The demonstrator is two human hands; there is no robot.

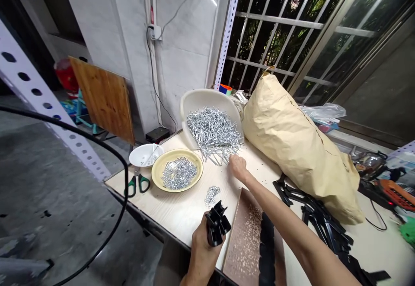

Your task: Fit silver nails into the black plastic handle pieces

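Observation:
My left hand (205, 245) is closed around a black plastic piece (218, 226) with channel-like ends, held above the table's front edge. Farther forward, my right hand (238, 167) rests with curled fingers at the edge of a heap of thin silvery metal rods (212, 130); whatever its fingers grip is hidden. The heap spills from a tipped white plastic basin (189, 100) onto the table. Between my hands lies a small pile of shiny metal nuts or rings (212, 195). A yellow dish (156, 174) holds many more small metal pieces (178, 172).
Left of the dish are a white bowl (134, 156) and green-handled scissors (138, 184). A speckled brown board (241, 238) lies beneath my right forearm. To the right are black plastic parts (324, 223) and a bulky tan sack (295, 143). A black cable (121, 165) loops at left.

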